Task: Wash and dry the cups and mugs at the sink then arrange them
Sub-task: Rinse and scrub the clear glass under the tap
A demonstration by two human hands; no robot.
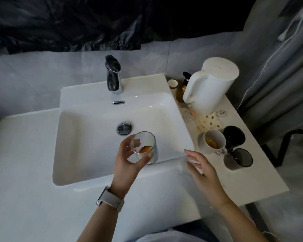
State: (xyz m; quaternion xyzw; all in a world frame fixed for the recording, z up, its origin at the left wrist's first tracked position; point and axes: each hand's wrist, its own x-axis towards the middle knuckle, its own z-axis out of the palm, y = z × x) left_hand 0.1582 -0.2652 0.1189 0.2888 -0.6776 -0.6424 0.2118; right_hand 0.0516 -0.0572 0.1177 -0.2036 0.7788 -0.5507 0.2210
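Note:
My left hand (129,159) grips a clear glass cup (145,147), tilted over the front of the white sink basin (87,137); a little orange-brown liquid lies in its bottom. My right hand (199,170) hovers with fingers spread above the sink's front right corner, holding nothing. On the side shelf to the right stand a white mug (212,142) with brownish dregs, a black mug (234,135) behind it, and a smoky grey glass cup (240,159) in front.
A chrome tap (113,75) stands behind the basin, with the drain plug (124,128) below it. A white kettle (210,88), an amber dropper bottle (182,89), a small jar (173,84) and a dotted cloth (208,121) crowd the shelf's back. A grey curtain (278,67) hangs at right.

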